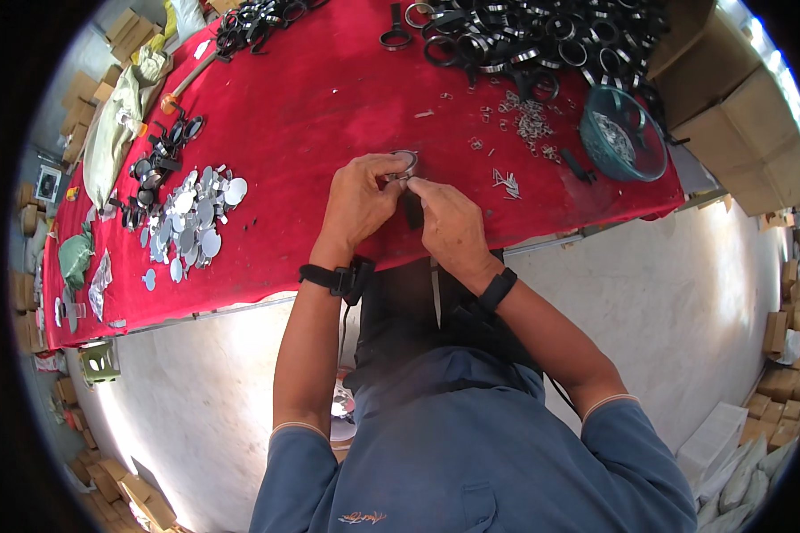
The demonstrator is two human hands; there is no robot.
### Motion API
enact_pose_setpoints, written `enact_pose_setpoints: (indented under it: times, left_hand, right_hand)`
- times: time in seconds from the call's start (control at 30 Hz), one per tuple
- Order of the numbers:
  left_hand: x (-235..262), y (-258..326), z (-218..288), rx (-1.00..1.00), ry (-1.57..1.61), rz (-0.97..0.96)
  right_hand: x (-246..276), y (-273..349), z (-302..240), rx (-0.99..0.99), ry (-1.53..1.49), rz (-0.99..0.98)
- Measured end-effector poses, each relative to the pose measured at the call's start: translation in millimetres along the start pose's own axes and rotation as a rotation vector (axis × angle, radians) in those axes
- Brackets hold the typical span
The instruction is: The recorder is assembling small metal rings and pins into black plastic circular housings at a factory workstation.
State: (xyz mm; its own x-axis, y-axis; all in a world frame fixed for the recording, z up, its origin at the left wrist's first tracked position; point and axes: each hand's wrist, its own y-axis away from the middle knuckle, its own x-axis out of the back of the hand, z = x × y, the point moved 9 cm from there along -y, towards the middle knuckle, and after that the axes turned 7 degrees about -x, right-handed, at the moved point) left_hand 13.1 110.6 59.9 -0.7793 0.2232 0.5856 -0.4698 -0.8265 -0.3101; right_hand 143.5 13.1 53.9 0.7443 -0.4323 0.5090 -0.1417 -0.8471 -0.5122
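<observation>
Near the front edge of the red-covered table, my left hand (362, 197) is closed around a ring-shaped piece (406, 163) with a metallic rim. A dark handle-like part (413, 211) shows between my hands, below the ring. My right hand (454, 227) is closed in a pinch at the ring's lower edge; what lies between its fingertips is too small to make out. Loose metal pins (507, 184) lie to the right, with a scatter of small metal clips (532, 123) beyond them.
A big heap of black ringed pieces (542, 40) covers the far right. A teal bowl (651, 167) holding small metal parts stands near the right edge, before cardboard boxes (745, 133). On the left lie grey discs (187, 222), more black pieces (156, 164) and a pale sack (120, 129).
</observation>
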Motion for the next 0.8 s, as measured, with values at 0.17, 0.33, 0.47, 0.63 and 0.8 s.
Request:
enact_pose_setpoints:
  times: [0.17,0.33,0.47,0.63,0.8]
  left_hand:
    - [1.2,-0.8,5.5,-0.081,-0.04,0.028]
    - [0.2,-1.5,1.7,-0.081,-0.041,0.029]
    - [0.6,-0.8,-0.9,-0.078,-0.021,0.034]
    - [0.1,-0.8,-0.8,-0.052,0.0,0.033]
    - [0.6,-0.5,1.6,-0.079,-0.061,0.059]
  right_hand:
    - [-0.1,-0.4,-1.1,0.033,-0.025,0.003]
    - [0.4,-5.6,-0.2,0.0,-0.018,-0.023]
    - [3.5,-9.6,10.9,-0.136,-0.175,0.002]
    - [-4.2,-11.2,29.8,-0.281,-0.281,0.02]
    - [-4.5,-11.8,34.3,-0.29,-0.295,0.0]
